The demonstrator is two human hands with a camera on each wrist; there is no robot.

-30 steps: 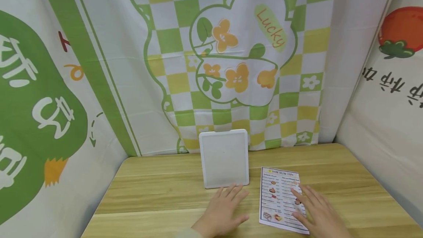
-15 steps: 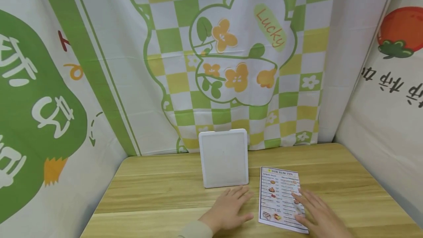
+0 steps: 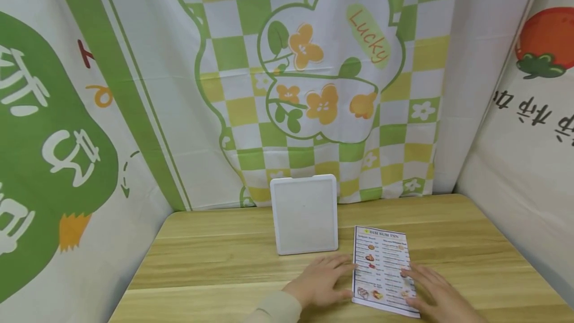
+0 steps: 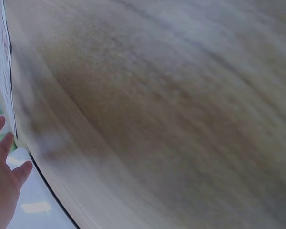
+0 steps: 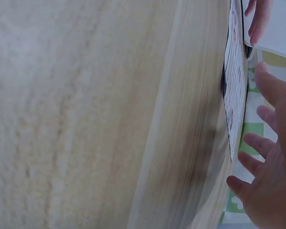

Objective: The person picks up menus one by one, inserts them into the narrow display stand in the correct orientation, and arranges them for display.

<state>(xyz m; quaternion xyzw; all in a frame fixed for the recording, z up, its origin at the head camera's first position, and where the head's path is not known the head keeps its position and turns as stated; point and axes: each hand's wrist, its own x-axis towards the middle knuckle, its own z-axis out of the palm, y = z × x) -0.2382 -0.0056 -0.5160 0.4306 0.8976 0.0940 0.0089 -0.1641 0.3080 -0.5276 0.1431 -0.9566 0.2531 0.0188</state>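
A printed menu headed "DIM SUM INN" (image 3: 378,268) lies on the wooden table in the head view. My left hand (image 3: 322,279) is spread at its left edge, fingertips right at the paper's border. Over the lower right edge of the sheet is my right hand (image 3: 437,293), fingers apart and covering part of the print. Both hands hold nothing. In the right wrist view the right hand (image 5: 271,176) has its fingers loosely extended beside the menu (image 5: 234,76). The left wrist view catches the left hand (image 4: 2,186) at its left border, fingers spread.
A white framed board (image 3: 305,216) stands upright behind the hands, near the back of the table (image 3: 202,263). Behind it hangs a green and yellow checked curtain (image 3: 251,158). Printed cloth walls (image 3: 515,178) close in the table on both sides.
My left hand has moved right, from in front of the white board to the menu's left edge. The right hand has drawn back slightly toward me. Menu and board stay in place.
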